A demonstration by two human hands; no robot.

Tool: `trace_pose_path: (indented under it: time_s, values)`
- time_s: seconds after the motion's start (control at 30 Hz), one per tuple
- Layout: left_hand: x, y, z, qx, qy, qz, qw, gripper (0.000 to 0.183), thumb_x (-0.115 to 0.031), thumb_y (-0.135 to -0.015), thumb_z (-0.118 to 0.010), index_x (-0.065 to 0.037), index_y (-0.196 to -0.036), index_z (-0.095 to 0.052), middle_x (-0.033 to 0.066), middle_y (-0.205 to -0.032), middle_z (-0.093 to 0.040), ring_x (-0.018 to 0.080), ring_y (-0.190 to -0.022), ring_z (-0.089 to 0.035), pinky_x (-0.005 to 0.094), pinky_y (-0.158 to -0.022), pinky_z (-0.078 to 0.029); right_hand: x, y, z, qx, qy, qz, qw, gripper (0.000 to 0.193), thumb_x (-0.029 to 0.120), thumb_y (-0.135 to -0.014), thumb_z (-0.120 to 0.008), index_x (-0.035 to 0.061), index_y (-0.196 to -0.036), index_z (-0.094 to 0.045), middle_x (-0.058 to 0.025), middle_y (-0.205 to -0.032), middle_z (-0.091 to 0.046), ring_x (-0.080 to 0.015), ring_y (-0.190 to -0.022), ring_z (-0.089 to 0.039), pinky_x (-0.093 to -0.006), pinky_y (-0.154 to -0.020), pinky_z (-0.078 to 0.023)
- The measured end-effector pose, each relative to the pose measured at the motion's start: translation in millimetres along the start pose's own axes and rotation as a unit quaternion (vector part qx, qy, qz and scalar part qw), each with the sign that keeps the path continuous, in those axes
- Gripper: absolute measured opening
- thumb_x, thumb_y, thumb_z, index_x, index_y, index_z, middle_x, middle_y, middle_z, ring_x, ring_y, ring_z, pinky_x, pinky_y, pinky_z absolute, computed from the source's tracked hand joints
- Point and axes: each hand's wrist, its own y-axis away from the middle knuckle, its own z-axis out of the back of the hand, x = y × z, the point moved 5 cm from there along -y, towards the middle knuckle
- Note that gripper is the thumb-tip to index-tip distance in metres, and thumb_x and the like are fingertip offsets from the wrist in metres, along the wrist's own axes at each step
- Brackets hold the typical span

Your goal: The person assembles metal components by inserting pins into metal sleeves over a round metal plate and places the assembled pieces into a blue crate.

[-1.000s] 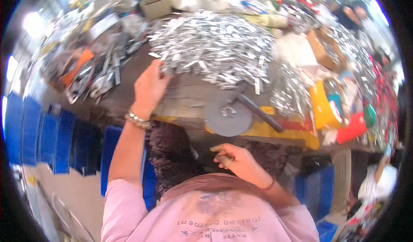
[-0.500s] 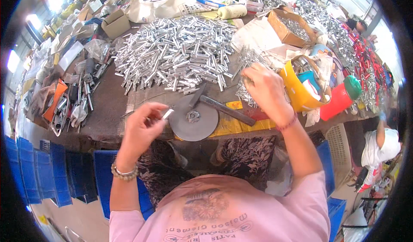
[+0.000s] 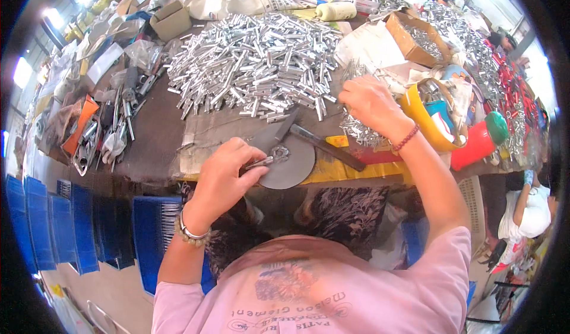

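My left hand (image 3: 228, 176) is closed, pinching a short silver metal tube (image 3: 259, 163) over the left part of a round grey disc (image 3: 294, 171). Near the disc's middle sits a small metal ring-like piece (image 3: 279, 152). A hammer (image 3: 326, 146) rests with its head on the disc's far side and its handle slanting to the near right. My right hand (image 3: 374, 105) is at a heap of thin metal pins (image 3: 359, 131), fingertips bent together; what they hold, if anything, is hidden. Beyond the disc spreads a large pile of silver tubes (image 3: 255, 64).
At right stand a yellow container (image 3: 420, 117) and a red bottle with a green cap (image 3: 481, 141). A cardboard box (image 3: 409, 40) of small metal parts lies behind them. Tools and bags (image 3: 116, 111) crowd the left. Blue bins (image 3: 154, 233) are below the table edge. Another person (image 3: 525, 212) is at far right.
My left hand has moved right with the tube, from beside the disc to over it. My right hand stays by the pins. The whole view has shifted a little.
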Motion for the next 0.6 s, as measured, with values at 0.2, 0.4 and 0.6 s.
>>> trace_pose_path:
  time_s: [0.2, 0.4, 0.6]
  values:
    - [8, 6, -7, -0.023, 0.033, 0.028, 0.999, 0.015, -0.006, -0.092, -0.082, -0.003, -0.106, -0.079, 0.0095, -0.098, -0.066, 0.0245, -0.089, -0.067, 0.0358, -0.076, -0.053, 52, -3, 38, -0.02, -0.029, -0.053, 0.998, 0.012, 0.003, -0.083, -0.07, 0.0099, -0.093, -0.071, -0.009, -0.089, -0.065, -0.0315, -0.089, -0.068, -0.0452, -0.083, -0.056]
    - [5, 13, -6, -0.041, 0.021, 0.01, 0.999, 0.013, -0.006, -0.092, -0.083, -0.004, -0.105, -0.08, 0.0085, -0.096, -0.065, 0.0241, -0.088, -0.066, 0.0354, -0.075, -0.053, 150, 2, 28, -0.047, -0.177, -0.102, 0.978, 0.008, 0.006, -0.085, -0.073, 0.0089, -0.092, -0.073, -0.0071, -0.094, -0.06, -0.0279, -0.091, -0.066, -0.0419, -0.078, -0.057]
    - [5, 17, -10, -0.066, 0.008, 0.007, 0.998, 0.016, -0.007, -0.088, -0.086, -0.006, -0.103, -0.081, 0.0085, -0.095, -0.066, 0.0266, -0.087, -0.067, 0.0374, -0.075, -0.054, 162, -4, 18, -0.051, -0.193, -0.138, 0.97, 0.006, 0.004, -0.083, -0.073, 0.0072, -0.087, -0.071, -0.0079, -0.093, -0.059, -0.0295, -0.091, -0.066, -0.0435, -0.08, -0.056]
